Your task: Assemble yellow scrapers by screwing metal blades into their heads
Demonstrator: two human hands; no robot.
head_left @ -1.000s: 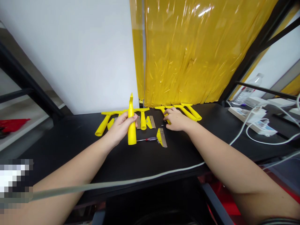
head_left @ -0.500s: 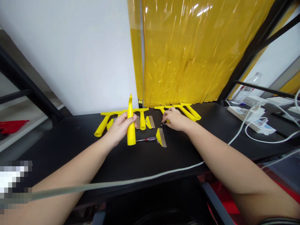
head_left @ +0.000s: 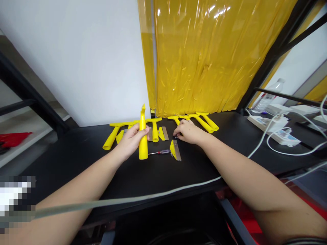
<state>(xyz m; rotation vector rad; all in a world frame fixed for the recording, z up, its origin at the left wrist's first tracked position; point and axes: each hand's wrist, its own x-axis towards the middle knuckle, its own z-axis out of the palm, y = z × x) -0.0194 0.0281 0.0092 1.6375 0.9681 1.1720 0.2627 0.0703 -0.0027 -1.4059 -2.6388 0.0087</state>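
Note:
My left hand (head_left: 132,139) is wrapped round a yellow plastic scraper handle (head_left: 143,143), held upright above the table with its hollow round end down. My right hand (head_left: 187,131) rests low over the tabletop, fingers bent and tips together beside tiny shiny pieces (head_left: 175,137) that look like screws. Whether one is pinched is hidden. Just in front of that hand lies a yellow scraper head with a metal blade (head_left: 176,150). A screwdriver (head_left: 163,151) lies to its left, its shaft pointing toward the held handle. Another bladed head (head_left: 162,133) lies between the hands.
Several yellow handles (head_left: 110,137) line the back of the black table (head_left: 153,177) on both sides. A white cable (head_left: 163,194) crosses the front edge. Power strips (head_left: 278,132) and a plastic bottle (head_left: 270,95) stand at right. A yellow plastic curtain (head_left: 204,61) hangs behind.
My right hand has shifted slightly left and toward me over the small shiny pieces. My left hand keeps the scraper handle in nearly the same place.

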